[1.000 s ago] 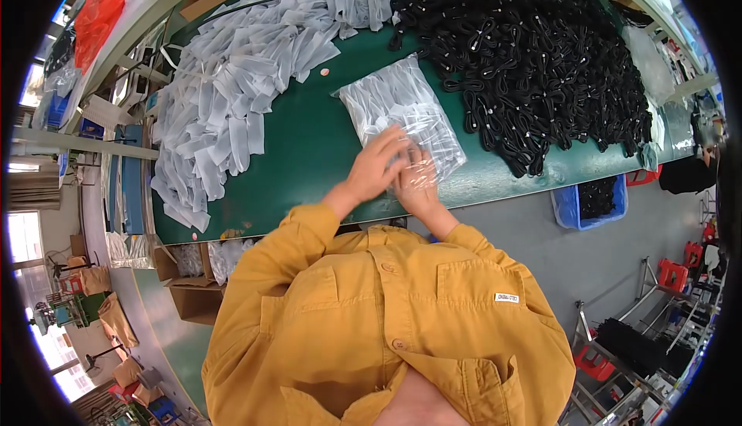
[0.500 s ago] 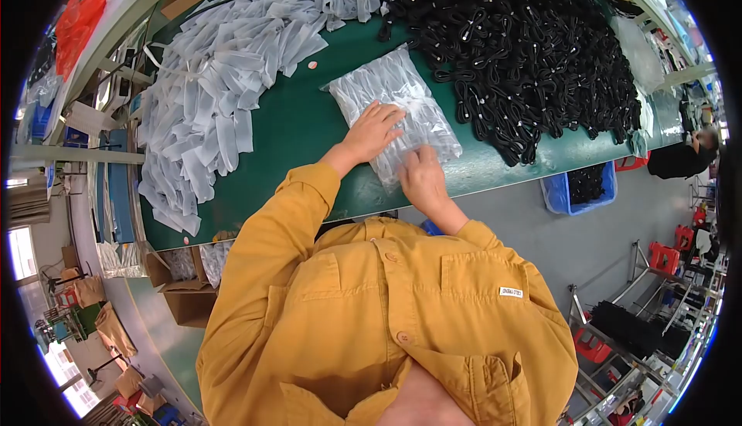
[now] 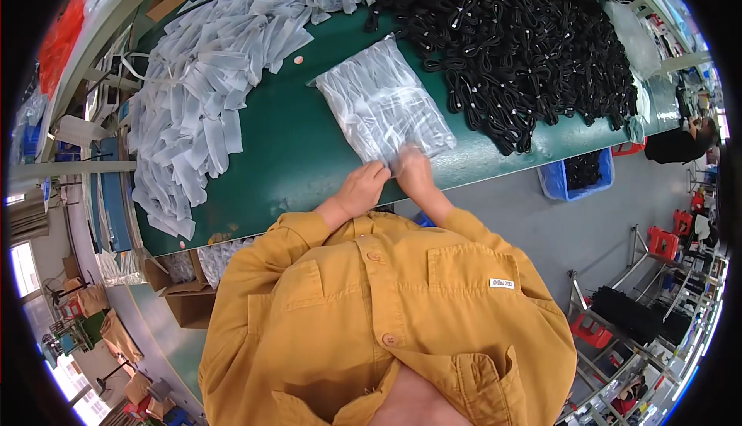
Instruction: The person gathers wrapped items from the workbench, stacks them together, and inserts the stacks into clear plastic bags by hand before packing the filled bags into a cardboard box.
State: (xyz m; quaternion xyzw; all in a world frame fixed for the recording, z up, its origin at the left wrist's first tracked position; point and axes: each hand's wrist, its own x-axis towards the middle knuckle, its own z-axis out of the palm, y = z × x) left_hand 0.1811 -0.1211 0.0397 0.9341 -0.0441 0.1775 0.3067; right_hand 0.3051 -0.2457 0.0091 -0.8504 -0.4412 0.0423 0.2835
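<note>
A full clear plastic bag [image 3: 386,101] lies tilted on the green table, with many whitish sachets pressed together inside it. At its near end, my left hand [image 3: 363,189] is closed, thumb and fingers pinching the bag's edge. Right beside it, my right hand [image 3: 415,173] is curled closed on the same edge, its fingertips slightly blurred and partly hidden. The two hands almost touch each other. To the left spreads a heap of loose frosted white sachets [image 3: 197,94]. On the right is a big pile of black bundled cords [image 3: 502,55].
The green table [image 3: 278,140] has its near edge just in front of my body. A blue crate [image 3: 578,186] with black items stands on the floor to the right. Under the table at left sits an open cardboard box [image 3: 189,302]. A person in black [image 3: 680,144] is at far right.
My left hand has slid off the bag's top surface down to its near edge, next to my right hand. My right hand stays near that end, slightly shifted.
</note>
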